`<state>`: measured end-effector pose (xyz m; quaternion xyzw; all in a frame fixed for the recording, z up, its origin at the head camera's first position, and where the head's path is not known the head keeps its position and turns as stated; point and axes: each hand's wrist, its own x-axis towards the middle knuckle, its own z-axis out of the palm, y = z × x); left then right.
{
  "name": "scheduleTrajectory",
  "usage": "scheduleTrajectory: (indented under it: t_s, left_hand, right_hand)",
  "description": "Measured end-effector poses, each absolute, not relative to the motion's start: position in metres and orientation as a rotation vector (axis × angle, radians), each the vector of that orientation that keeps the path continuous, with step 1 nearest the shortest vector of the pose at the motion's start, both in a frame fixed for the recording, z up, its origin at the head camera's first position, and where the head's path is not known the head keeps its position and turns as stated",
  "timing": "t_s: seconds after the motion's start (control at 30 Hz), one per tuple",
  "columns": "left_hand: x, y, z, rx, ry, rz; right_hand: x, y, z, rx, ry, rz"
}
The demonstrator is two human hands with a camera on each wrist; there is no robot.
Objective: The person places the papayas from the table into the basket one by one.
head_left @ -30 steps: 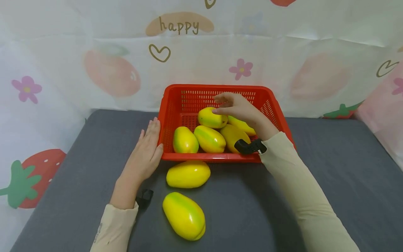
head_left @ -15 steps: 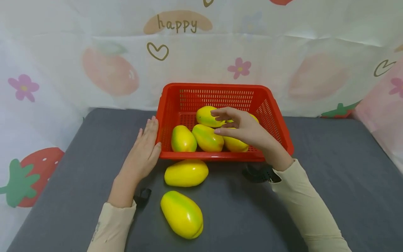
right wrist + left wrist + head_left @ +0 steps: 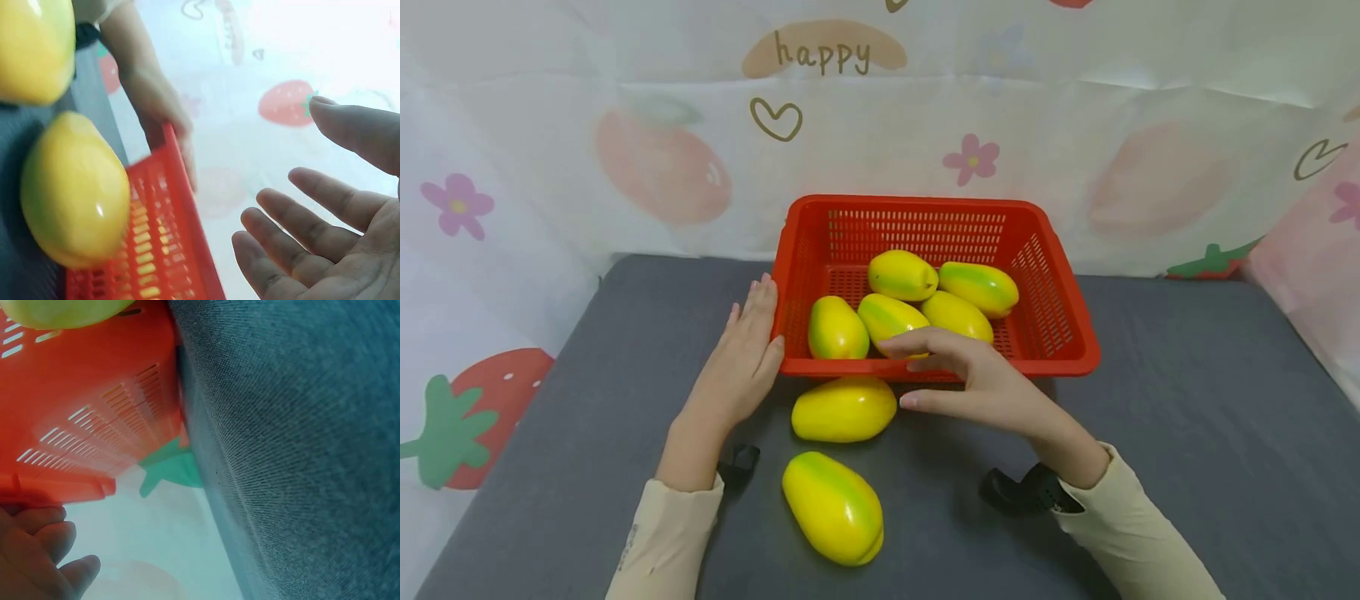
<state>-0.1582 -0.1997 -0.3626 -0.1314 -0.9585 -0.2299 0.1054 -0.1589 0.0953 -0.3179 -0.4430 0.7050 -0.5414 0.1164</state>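
A red plastic basket with slotted walls holds several yellow-green papayas. My left hand rests with straight fingers against the basket's left side; in the left wrist view its fingertips touch the rim. Just in front of the basket lies a yellow papaya on its side. A second papaya, yellow with a green streak, is closer to me. My right hand hovers over the front rim, right of the nearer-to-basket papaya, fingers spread and holding nothing, as the right wrist view confirms.
The dark grey cloth-covered table extends on both sides of the basket. A pale printed curtain hangs right behind the basket. Black wrist cameras sit under both wrists.
My right hand has drawn back from above the papayas in the basket to the front rim, uncovering the papayas at the right. The left hand keeps its place on the basket.
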Motion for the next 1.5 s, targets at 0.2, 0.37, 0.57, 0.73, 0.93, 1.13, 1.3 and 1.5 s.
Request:
scheduleTrajectory:
  t_s: [0.2,0.37,0.57,0.73,0.93,1.13,1.3,1.5]
  left_hand:
    - [-0.158,-0.2,-0.364,-0.394,-2.827,-0.671]
    - [-0.158,-0.201,-0.364,-0.405,-2.814,-0.686]
    - [-0.159,-0.2,-0.364,-0.405,-2.802,-0.705]
    - [-0.158,-0.2,-0.364,-0.418,-2.794,-0.703]
    - [-0.158,-0.2,-0.364,-0.409,-2.801,-0.689]
    - [-0.157,-0.198,-0.363,-0.413,-2.798,-0.692]
    - [-0.158,-0.198,-0.362,-0.412,-2.806,-0.688]
    - [-0.158,-0.2,-0.362,-0.398,-2.817,-0.69]
  right_hand:
    - [-0.145,0.09,-0.324,-1.289,1.981,-1.55]
    - [-0.14,0.083,-0.328,-1.326,1.977,-1.432]
    - [-0.138,0.075,-0.34,-1.373,1.949,-1.24]
    - [-0.135,0.067,-0.347,-1.361,1.931,-1.129]
    - [-0.131,0.059,-0.354,-1.354,1.971,-0.987]
    - [-0.127,0.054,-0.361,-1.335,1.984,-0.942]
    - [-0.126,0.05,-0.369,-1.322,2.005,-0.91]
    - [-0.127,0.045,-0.379,-1.355,1.995,-0.92]
